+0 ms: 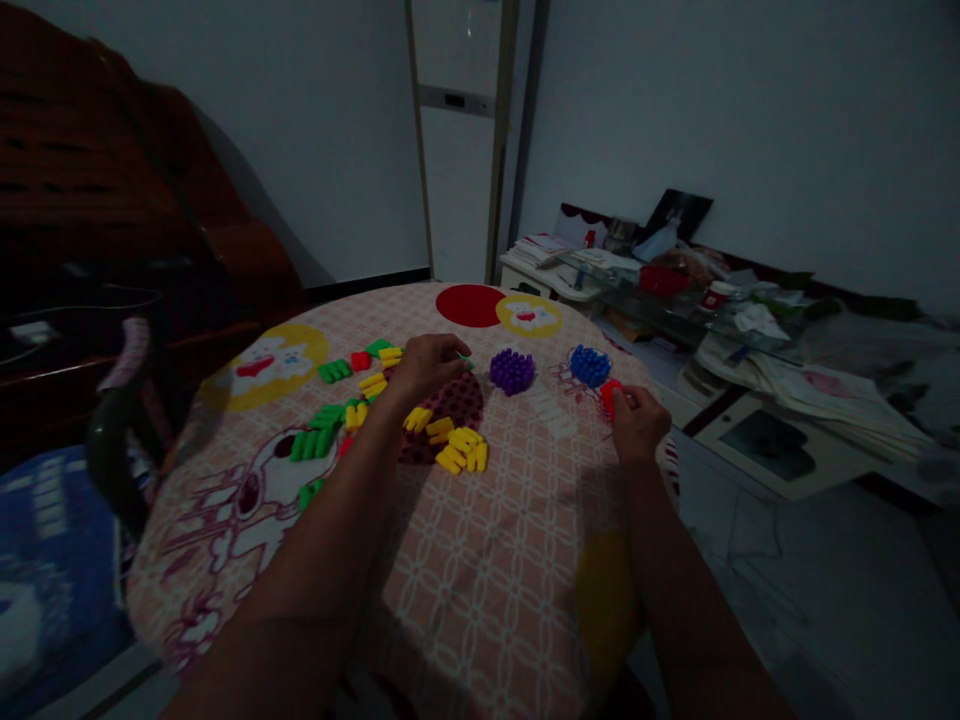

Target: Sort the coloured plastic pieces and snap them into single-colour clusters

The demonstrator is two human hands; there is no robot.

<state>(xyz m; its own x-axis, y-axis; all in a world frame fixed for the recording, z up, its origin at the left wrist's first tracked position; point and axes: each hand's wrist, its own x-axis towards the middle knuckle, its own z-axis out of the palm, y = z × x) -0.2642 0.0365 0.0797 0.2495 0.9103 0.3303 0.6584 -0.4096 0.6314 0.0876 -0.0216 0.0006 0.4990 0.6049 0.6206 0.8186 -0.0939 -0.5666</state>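
My right hand (642, 422) pinches a red plastic toy block (611, 394) near the table's right edge. Just beyond it sits a cluster of blue pegged blocks (590, 366). Over the middle of the table, my left hand (430, 366) is closed, with a bit of green showing at its fingertips, seemingly a small green block (467, 362). To its right is a cluster of purple blocks (512, 371). Yellow blocks (463, 450) lie below the left hand. Green blocks (313, 443) and a red block (361, 361) are scattered to its left, some hidden by my forearm.
The round table (480, 560) wears a patterned pink cloth. A chair (120, 440) stands at the left, in front of a wooden bench (150, 200). On the right, a low cabinet (750, 430) carries papers, bags and a cup. A tall white unit (457, 180) stands behind.
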